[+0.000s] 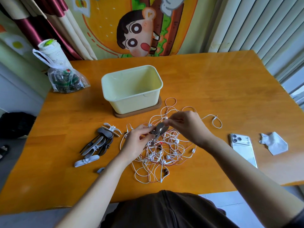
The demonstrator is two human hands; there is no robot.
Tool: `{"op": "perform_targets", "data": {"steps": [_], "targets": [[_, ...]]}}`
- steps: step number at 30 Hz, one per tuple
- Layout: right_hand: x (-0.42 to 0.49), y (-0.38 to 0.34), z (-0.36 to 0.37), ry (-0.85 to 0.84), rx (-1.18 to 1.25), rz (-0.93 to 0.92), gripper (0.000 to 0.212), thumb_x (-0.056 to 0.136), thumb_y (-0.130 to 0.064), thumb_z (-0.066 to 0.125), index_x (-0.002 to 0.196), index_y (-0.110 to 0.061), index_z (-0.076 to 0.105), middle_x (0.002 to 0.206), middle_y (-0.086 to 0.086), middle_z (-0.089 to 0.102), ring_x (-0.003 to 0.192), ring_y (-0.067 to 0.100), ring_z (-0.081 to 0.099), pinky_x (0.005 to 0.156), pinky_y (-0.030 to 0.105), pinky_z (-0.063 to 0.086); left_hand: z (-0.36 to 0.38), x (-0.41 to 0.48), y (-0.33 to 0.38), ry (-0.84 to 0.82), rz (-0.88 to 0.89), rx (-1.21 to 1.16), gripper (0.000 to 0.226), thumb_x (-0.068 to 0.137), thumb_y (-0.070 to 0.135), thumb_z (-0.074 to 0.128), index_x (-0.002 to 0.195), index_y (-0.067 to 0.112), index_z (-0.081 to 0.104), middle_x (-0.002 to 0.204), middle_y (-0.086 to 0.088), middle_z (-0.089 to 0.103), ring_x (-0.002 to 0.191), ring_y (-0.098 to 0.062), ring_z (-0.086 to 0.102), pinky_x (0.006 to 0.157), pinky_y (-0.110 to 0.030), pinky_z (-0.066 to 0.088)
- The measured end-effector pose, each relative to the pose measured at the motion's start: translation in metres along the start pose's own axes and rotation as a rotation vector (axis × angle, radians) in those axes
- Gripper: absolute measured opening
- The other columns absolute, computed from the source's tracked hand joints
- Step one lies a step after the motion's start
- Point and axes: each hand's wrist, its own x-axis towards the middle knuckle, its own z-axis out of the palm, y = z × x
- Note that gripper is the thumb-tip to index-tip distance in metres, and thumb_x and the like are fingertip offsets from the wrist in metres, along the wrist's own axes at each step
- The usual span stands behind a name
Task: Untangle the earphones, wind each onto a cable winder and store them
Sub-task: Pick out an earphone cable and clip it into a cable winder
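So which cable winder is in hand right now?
The grey plastic winder gripped by the left hand; the other winders lie on the orange wooden table.

orange wooden table (213, 83) | cream plastic tub (131, 89) on brown coaster (158, 107) | tangled white and red earphones (158, 158) | grey and white cable winders (98, 143) | white phone (243, 148) | crumpled tissue (274, 143) | clear plastic bag (65, 79)

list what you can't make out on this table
Head view only.
1. How many earphones are in the tangle: cords overlap, too thin.
2. Whether cord is wound on the winder: left hand and right hand cover it.
3. Bag contents: crinkled plastic blurs them.
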Motion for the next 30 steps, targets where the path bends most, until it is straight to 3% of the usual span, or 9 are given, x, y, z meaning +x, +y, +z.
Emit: {"op": "perform_targets", "data": {"steps": [4,8,14,17,20,24,28,30], "targets": [[0.001,0.005,0.001,0.042,0.026,0.018,0.024,0.085,-0.041,0.065,0.076,-0.02,0.072,0.062,-0.003,0.06,0.054,0.01,0.048,0.051,0.027,0.034,-0.002,-0.001,0.007,-0.072,-0.025,-0.123,0.037,0.089,0.003,0.059,0.107,0.034,0.063,0.107,0.01,0.065,0.105,0.003,0.056,0.094,-0.013,0.04],[0.001,0.007,0.0,0.057,0.114,0.06,0.022,0.085,-0.036,0.065,0.073,-0.018,0.068,0.054,-0.013,0.051,0.047,0.002,0.046,0.044,0.015,0.029,0.003,-0.004,0.018,-0.143,-0.037,-0.305,0.029,0.088,0.007,0.06,0.114,0.019,0.067,0.114,0.005,0.069,0.109,-0.003,0.061,0.091,-0.015,0.046],[0.001,0.005,0.013,0.06,0.425,0.188,0.032,0.093,-0.03,0.055,0.063,-0.023,0.064,0.044,-0.014,0.045,0.046,0.007,0.033,0.046,0.02,0.025,0.005,0.005,0.042,-0.032,-0.074,-0.736,0.029,0.078,0.016,0.059,0.101,0.026,0.075,0.104,0.002,0.073,0.099,-0.013,0.066,0.079,-0.024,0.053],[-0.001,-0.001,0.026,0.023,0.447,0.192,0.041,0.097,-0.027,0.049,0.058,-0.018,0.057,0.049,-0.006,0.042,0.047,0.012,0.032,0.045,0.02,0.024,0.002,0.012,0.047,0.029,-0.093,-0.908,0.029,0.079,0.014,0.056,0.094,0.027,0.077,0.104,0.0,0.073,0.098,-0.014,0.067,0.08,-0.025,0.055],[-0.005,0.0,0.038,-0.004,0.411,0.204,0.032,0.097,-0.023,0.049,0.067,-0.019,0.059,0.052,-0.009,0.046,0.044,0.004,0.035,0.045,0.017,0.029,0.005,0.017,0.047,0.155,-0.14,-1.036,0.028,0.087,0.006,0.052,0.1,0.018,0.073,0.103,-0.003,0.071,0.095,-0.016,0.066,0.085,-0.027,0.056],[-0.013,0.002,0.047,-0.024,0.318,0.175,0.021,0.098,-0.02,0.048,0.094,-0.014,0.067,0.064,-0.012,0.053,0.042,0.0,0.043,0.044,0.011,0.03,0.006,0.018,0.036,0.285,-0.189,-0.875,0.023,0.091,0.005,0.054,0.104,0.019,0.067,0.098,0.001,0.072,0.094,-0.014,0.065,0.08,-0.024,0.054],[-0.015,-0.003,0.044,-0.066,0.183,0.104,0.024,0.098,-0.021,0.047,0.104,-0.012,0.068,0.068,-0.013,0.054,0.05,-0.006,0.051,0.048,0.01,0.036,0.007,0.019,0.023,0.394,-0.184,-0.406,0.021,0.092,0.009,0.06,0.106,0.022,0.068,0.094,0.004,0.071,0.088,-0.004,0.064,0.071,-0.012,0.051],[-0.016,-0.008,0.042,-0.096,0.135,0.046,0.024,0.098,-0.022,0.048,0.104,-0.012,0.069,0.066,-0.017,0.052,0.053,-0.004,0.053,0.05,0.011,0.037,0.007,0.022,0.012,0.397,-0.109,-0.138,0.023,0.09,0.008,0.062,0.109,0.02,0.07,0.095,0.002,0.07,0.09,-0.008,0.064,0.075,-0.015,0.051]]}}
